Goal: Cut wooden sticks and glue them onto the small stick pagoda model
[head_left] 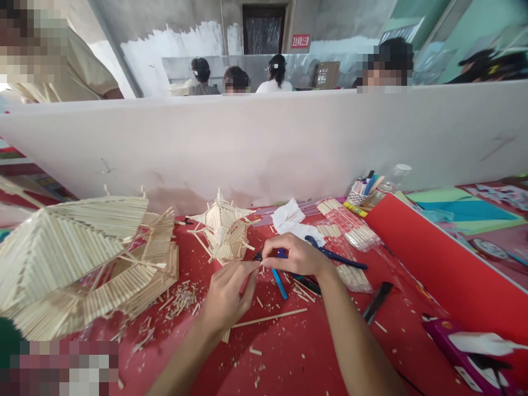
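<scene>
My left hand (231,289) and my right hand (293,254) meet at the fingertips above the red table (297,352). Both are closed in a pinch; whatever lies between the fingers is too small to make out. Just behind them stands a small pagoda-like model of wooden sticks (223,228). A blue pen-like stick (279,283) lies under my right hand, and dark blue-handled pliers (336,254) rest beyond my right wrist. Below my hands is a long thin wooden stick (270,318).
A larger stick-built model (82,247) fills the left side. Offcuts (183,300) litter the table. To the right are bagged sticks (350,234), white tissue (289,214), a dark brush-like tool (377,302), a purple tissue pack (466,349) and a red board (445,253). A white partition (256,143) stands behind.
</scene>
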`<state>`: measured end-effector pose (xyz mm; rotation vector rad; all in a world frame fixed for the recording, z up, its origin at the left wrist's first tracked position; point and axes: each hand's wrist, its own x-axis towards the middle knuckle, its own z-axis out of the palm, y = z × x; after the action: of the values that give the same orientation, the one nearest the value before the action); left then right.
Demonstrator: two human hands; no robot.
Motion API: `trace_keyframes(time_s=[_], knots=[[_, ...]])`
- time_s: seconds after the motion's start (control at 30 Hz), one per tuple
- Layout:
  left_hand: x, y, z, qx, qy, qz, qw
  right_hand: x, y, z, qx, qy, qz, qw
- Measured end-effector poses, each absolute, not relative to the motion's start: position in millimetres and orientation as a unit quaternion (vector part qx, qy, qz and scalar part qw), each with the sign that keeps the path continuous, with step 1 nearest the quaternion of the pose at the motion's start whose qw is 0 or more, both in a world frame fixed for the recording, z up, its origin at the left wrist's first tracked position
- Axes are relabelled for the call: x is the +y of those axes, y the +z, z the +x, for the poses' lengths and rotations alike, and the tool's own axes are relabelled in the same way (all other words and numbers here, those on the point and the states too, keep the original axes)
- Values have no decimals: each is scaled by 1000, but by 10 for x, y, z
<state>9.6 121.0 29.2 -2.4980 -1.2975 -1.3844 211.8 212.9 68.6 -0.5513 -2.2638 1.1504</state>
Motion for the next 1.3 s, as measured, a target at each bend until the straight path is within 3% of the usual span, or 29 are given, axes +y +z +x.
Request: trace_keyframes(time_s=[0.27, 0.87, 1.03, 1.3], knots=[[1223, 313, 79, -397, -380, -829, 108, 2130, 642, 2065, -865, 354, -256, 247], [1222, 234, 40, -350, -351, -857, 144, 2082, 664, 2045, -863, 373, -301, 158], [1206, 259, 20, -312, -354, -872, 127, 2131, 614, 2143, -870, 308, -360, 138], [1272, 316, 34, -238, -231, -933, 141, 2287, 461, 2408, -846, 196, -484, 105]])
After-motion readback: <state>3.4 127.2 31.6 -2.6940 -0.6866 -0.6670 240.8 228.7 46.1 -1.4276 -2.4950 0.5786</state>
